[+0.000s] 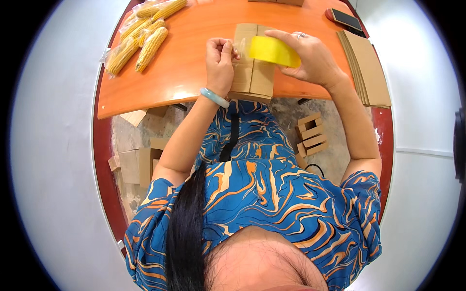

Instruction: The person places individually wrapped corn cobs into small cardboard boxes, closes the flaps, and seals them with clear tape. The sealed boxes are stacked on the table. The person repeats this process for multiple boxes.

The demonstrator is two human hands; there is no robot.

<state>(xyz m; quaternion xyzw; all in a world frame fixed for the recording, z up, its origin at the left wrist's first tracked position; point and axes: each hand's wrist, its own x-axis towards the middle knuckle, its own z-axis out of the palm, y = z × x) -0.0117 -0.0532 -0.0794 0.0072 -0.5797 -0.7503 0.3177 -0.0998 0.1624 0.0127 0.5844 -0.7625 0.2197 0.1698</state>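
Observation:
A closed cardboard box (262,78) lies at the front edge of the orange table (196,69), with a seam running along its top. My right hand (309,54) grips a yellow roll of packing tape (273,51) above the box's right half. Between the fingertips of my left hand (221,60), at the box's left side, is what looks like the end of a clear tape strip (243,49) stretching from the roll. Whether that strip touches the cardboard cannot be told.
Corn cobs in clear plastic (145,32) lie at the table's back left. Flattened cardboard sheets (367,69) are stacked at the right edge, below a phone (346,19). Another cardboard piece (280,2) is at the far edge. Open cartons (313,134) stand on the floor.

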